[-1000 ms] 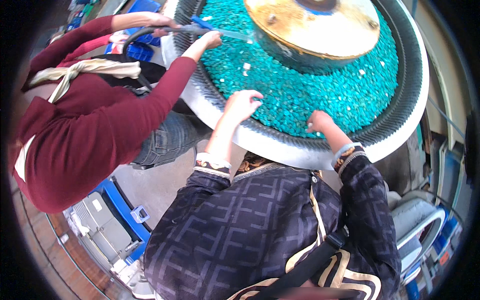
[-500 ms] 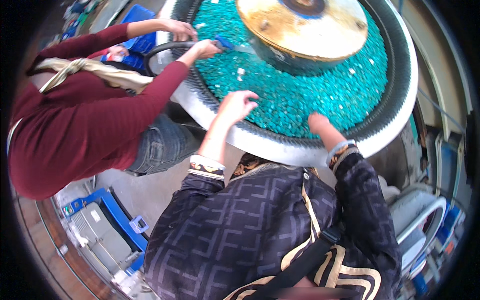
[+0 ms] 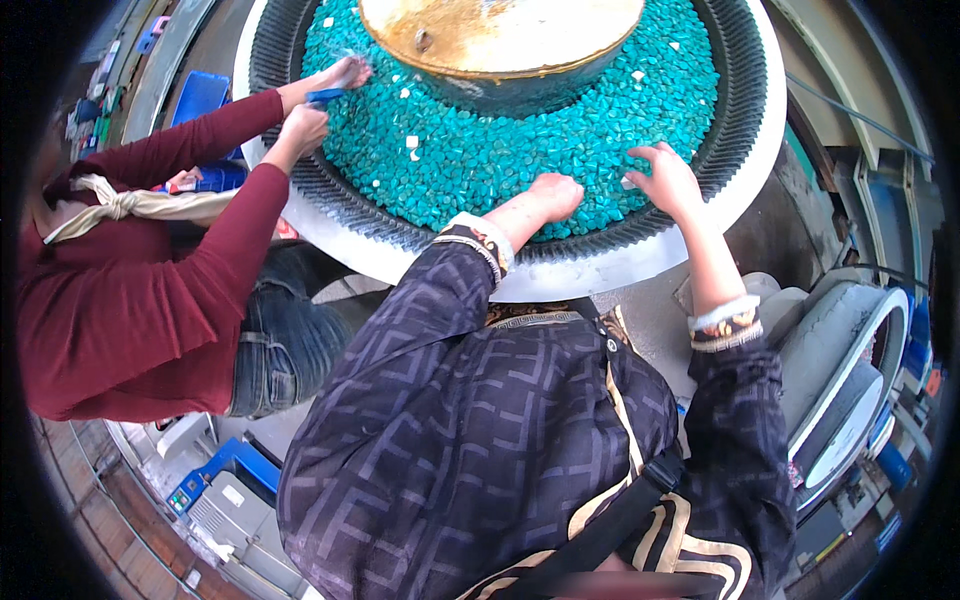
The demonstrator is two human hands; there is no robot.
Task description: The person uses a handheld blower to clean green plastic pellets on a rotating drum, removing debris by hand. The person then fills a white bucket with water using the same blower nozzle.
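Looks like roles swapped: left hand (image 3: 558, 197) now curled on teal stones (image 3: 455, 155) inside the bowl (image 3: 600, 274), right hand (image 3: 672, 183) lifted over it, half-curled (can't tell either grip).

The person's left hand (image 3: 556, 197) rests curled on the teal stones (image 3: 480, 150) near the close edge of a round tub (image 3: 600, 275), its fingertips out of sight. The right hand (image 3: 668, 182) is farther right over the stones, thumb and fingers apart; a small white piece (image 3: 628, 182) shows at the thumb, though the view is too coarse to say whether it is held. Black ribbed lining (image 3: 735, 90) circles the stones, and a rust-stained round cover (image 3: 500, 30) sits at the far middle. On the left, a co-worker in maroon sleeves (image 3: 225, 250) has both hands (image 3: 306, 126) by a blue nozzle (image 3: 325, 95). A grey drum (image 3: 825, 355) stands at right.
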